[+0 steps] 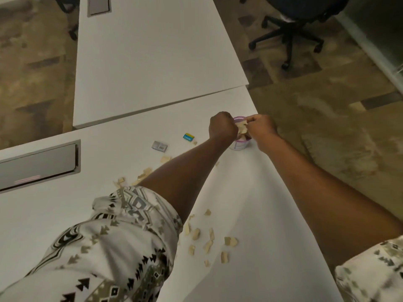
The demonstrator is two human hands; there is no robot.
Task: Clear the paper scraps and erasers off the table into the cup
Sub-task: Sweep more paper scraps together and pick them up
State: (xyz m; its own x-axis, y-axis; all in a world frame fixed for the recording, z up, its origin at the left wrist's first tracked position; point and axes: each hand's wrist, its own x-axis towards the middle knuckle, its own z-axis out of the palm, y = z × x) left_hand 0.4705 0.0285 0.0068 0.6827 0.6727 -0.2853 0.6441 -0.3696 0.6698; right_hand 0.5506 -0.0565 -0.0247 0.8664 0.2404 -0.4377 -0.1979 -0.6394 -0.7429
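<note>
A small white cup [241,146] with a purple rim stands near the table's right edge. Both my hands are over it. My left hand [221,127] is curled into a fist on paper scraps [241,127] above the cup's mouth. My right hand [260,127] pinches the same bunch of scraps from the right. A blue and yellow eraser [188,136] and a grey eraser [159,146] lie on the table to the left of the cup. Several more paper scraps [209,240] lie near me between my arms, and others [142,176] by my left forearm.
The white table [261,214] ends just right of the cup, with carpet beyond. A second white table [152,62] butts against its far side. A grey cable hatch [39,164] sits at the left. A black office chair [290,29] stands at the far right.
</note>
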